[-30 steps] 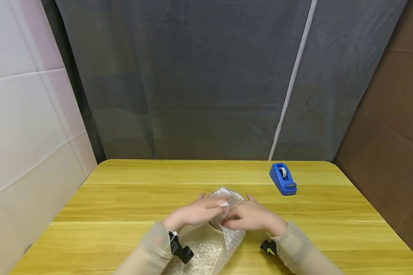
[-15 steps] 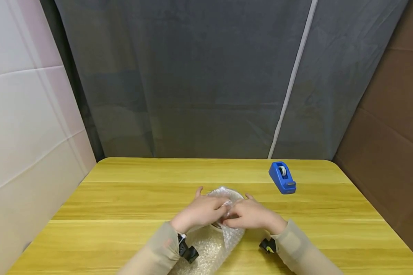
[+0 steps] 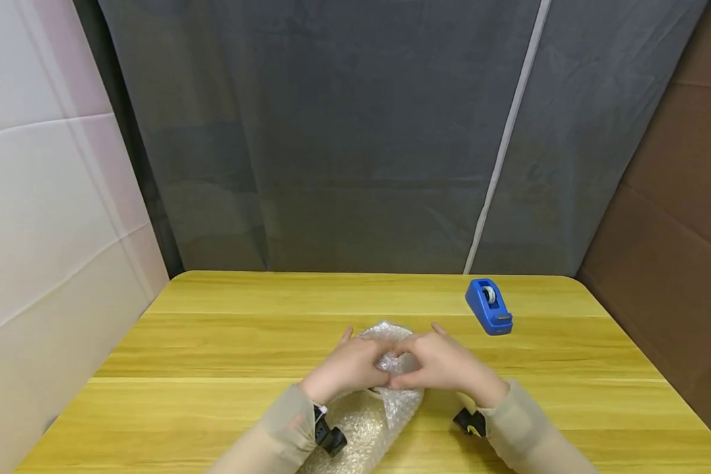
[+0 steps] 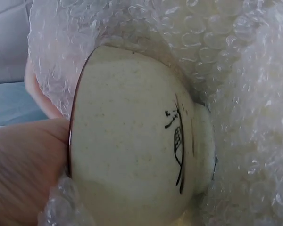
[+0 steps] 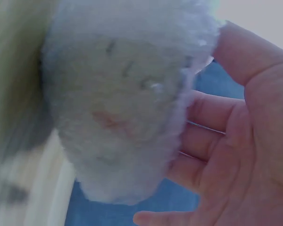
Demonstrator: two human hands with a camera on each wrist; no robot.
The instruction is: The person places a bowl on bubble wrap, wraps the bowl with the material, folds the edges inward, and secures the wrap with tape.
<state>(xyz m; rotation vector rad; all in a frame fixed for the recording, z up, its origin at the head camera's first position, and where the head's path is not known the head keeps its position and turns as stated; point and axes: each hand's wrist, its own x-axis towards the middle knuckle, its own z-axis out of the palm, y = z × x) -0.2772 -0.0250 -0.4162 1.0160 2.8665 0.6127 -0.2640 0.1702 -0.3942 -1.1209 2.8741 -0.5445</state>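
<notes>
The left hand point(image 3: 351, 367) and right hand point(image 3: 444, 363), close together, grip bubble wrap point(image 3: 400, 409) around the bowl point(image 4: 127, 136) beneath them.

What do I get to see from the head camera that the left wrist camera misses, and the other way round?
Only the head view shows the blue tape dispenser on the table and the person's sleeves.

Only the left wrist view shows the dark drawing on the side of the bowl and the bowl's base.

Both show the bubble wrap, some of the bowl and the left hand, though the head view catches just a small bit of the bowl.
</notes>
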